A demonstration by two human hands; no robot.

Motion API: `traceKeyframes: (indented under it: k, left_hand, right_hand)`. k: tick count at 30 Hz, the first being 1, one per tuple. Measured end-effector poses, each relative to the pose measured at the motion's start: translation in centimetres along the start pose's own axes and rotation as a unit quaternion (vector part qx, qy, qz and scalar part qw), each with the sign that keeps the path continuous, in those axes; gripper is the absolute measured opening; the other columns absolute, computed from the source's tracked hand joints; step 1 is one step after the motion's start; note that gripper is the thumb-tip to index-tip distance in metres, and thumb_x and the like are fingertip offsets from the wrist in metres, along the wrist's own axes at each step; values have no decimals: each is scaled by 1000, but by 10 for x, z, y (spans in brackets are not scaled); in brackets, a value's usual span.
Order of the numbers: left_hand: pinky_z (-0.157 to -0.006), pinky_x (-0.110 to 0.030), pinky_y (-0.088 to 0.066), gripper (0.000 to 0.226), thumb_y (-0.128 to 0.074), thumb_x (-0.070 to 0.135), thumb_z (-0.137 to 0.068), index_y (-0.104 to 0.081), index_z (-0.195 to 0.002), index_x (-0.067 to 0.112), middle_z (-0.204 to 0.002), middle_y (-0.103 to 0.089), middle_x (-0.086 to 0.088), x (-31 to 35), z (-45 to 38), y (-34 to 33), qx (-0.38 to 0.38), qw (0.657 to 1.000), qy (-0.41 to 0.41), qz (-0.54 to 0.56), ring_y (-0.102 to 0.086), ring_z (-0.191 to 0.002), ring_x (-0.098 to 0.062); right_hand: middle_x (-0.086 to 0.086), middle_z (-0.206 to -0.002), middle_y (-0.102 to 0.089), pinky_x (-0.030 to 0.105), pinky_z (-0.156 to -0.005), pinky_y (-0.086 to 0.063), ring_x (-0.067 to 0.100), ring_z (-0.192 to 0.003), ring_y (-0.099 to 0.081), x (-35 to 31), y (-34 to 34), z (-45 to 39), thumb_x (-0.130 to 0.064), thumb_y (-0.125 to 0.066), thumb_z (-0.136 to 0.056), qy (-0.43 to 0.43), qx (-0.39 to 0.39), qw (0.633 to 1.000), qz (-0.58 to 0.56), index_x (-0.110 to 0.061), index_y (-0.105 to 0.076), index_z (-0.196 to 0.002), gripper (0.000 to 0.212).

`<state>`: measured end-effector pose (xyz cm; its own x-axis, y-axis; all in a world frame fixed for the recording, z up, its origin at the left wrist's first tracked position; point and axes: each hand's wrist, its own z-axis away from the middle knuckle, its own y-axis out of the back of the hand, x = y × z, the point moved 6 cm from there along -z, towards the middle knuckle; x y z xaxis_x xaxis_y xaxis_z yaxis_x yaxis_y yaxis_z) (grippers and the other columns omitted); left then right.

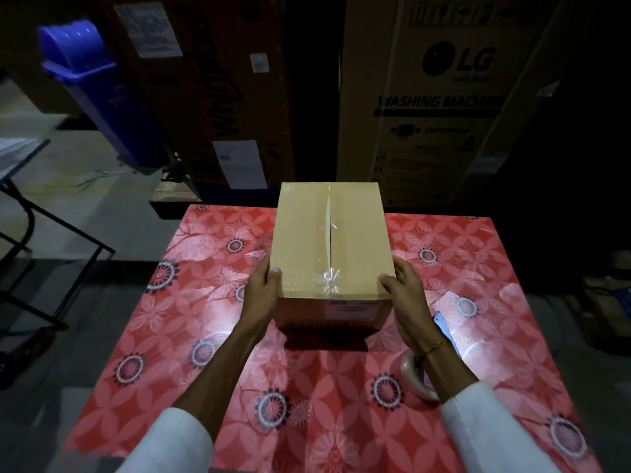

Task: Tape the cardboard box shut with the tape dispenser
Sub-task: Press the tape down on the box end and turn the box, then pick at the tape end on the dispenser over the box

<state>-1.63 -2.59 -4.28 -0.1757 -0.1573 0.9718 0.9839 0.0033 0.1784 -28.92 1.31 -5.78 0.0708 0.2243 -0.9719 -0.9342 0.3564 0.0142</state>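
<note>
A brown cardboard box (307, 240) stands on a table with a red flowered cover (211, 302). Its top flaps are closed, and clear tape runs along the centre seam, crinkled near the front edge. My left hand (263, 288) grips the box's left side near the front corner, thumb on top. My right hand (403, 288) grips the right side the same way. A roll of clear tape (415, 378) lies on the table under my right wrist, partly hidden. A blue-edged object (444, 324) shows beside my right forearm; I cannot tell what it is.
Large cardboard cartons (440, 97) stand right behind the table. A blue plastic bin (92, 87) leans at the back left. A black metal frame (41, 233) stands on the floor to the left. The right side is dark.
</note>
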Motion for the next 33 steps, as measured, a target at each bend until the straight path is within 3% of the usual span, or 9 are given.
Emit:
traceKeyframes:
  k: [4,7,10,12,15,20,25,28,33]
  left_hand:
    - [-100,-37,-50,39,-44,9,-100,-55,-137,18,-125,-67,5,-1,-3,0,8,1000,5,-2,-62,-119,-20]
    - [-102,-42,-49,39,-50,14,-97,-55,-135,17,-129,-61,-1,19,1,-5,78,993,-49,-80,-58,-120,-21]
    - [-99,-42,-47,36,-56,11,-93,-57,-129,12,-129,-54,-8,56,14,-30,137,957,-167,-194,-49,-122,-25]
    - [-88,-40,-52,27,-57,9,-90,-63,-116,10,-116,-61,-7,79,26,-63,74,945,-257,-187,-57,-109,-22]
    - [-78,-26,-53,18,-57,7,-91,-69,-103,8,-99,-70,-4,89,51,-118,-86,939,-297,-150,-65,-90,-16]
    - [-73,-19,-46,14,-59,12,-91,-72,-94,10,-85,-73,-1,57,84,-195,-244,931,-227,-147,-62,-76,-7]
    - [-73,-24,-44,14,-59,22,-92,-70,-91,13,-85,-71,-4,-6,81,-228,-289,933,-55,-208,-58,-75,-8]
    - [-81,-29,-49,18,-61,24,-92,-69,-102,11,-101,-73,-9,-27,80,-230,-293,924,5,-245,-67,-91,-21]
    - [-81,-31,-49,23,-60,26,-93,-67,-107,9,-104,-73,-14,-29,83,-229,-295,910,-2,-290,-67,-98,-29]
  right_hand:
    - [5,-123,-68,19,-80,-55,16,-106,-67,0,3,0,8,-50,-96,4,7,1000,-14,-7,-55,-136,43]
    - [7,-111,-69,15,-76,-53,16,-95,-65,2,14,0,-1,-52,-100,2,33,999,-16,-4,-61,-130,31]
    - [12,-107,-71,38,-92,-56,34,-103,-67,11,41,1,-10,-59,-100,-8,92,996,-6,-11,-70,-113,18]
    - [10,-108,-71,49,-99,-53,38,-111,-66,17,63,7,-11,-62,-98,-16,118,992,28,-21,-71,-102,14]
    - [8,-113,-69,44,-98,-51,32,-113,-64,22,98,23,-8,-59,-99,-12,141,988,65,-14,-69,-107,14]
    - [10,-120,-66,28,-79,-46,24,-103,-63,46,147,46,-8,-56,-96,-52,148,970,187,-12,-68,-119,26]
    - [16,-126,-60,26,-67,-48,26,-98,-64,84,152,52,-28,-71,-82,-162,-22,937,308,-16,-50,-141,65]
    - [13,-113,-64,38,-78,-54,32,-98,-67,97,147,51,-37,-70,-73,-136,-39,906,399,-19,-58,-114,47]
    - [11,-118,-61,35,-78,-43,34,-110,-62,98,143,45,-29,-62,-96,-76,2,879,471,-12,-61,-121,30]
